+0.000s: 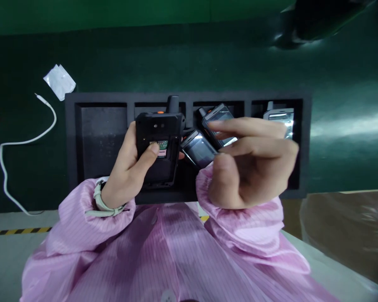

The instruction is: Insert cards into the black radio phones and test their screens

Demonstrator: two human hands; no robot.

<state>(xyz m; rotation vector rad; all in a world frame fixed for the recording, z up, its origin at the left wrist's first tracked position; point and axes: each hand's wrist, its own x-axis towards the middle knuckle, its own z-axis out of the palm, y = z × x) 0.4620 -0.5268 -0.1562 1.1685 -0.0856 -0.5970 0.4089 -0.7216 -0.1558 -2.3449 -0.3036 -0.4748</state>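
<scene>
Left hand [127, 176]: grasping handset [164, 130] at nine o'clock of tray [97, 97], back up, presumably so its slot [163, 152] faces the eye | right hand [258, 163]: released, half-curled, toward four o'clock | other handsets [200, 149]: screen-up, toward three

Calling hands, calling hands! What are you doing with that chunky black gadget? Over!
Left hand: holding black gadget, back showing. Right hand: over tray, grip unclear. View: right hand partly covers other gadgets.
</scene>
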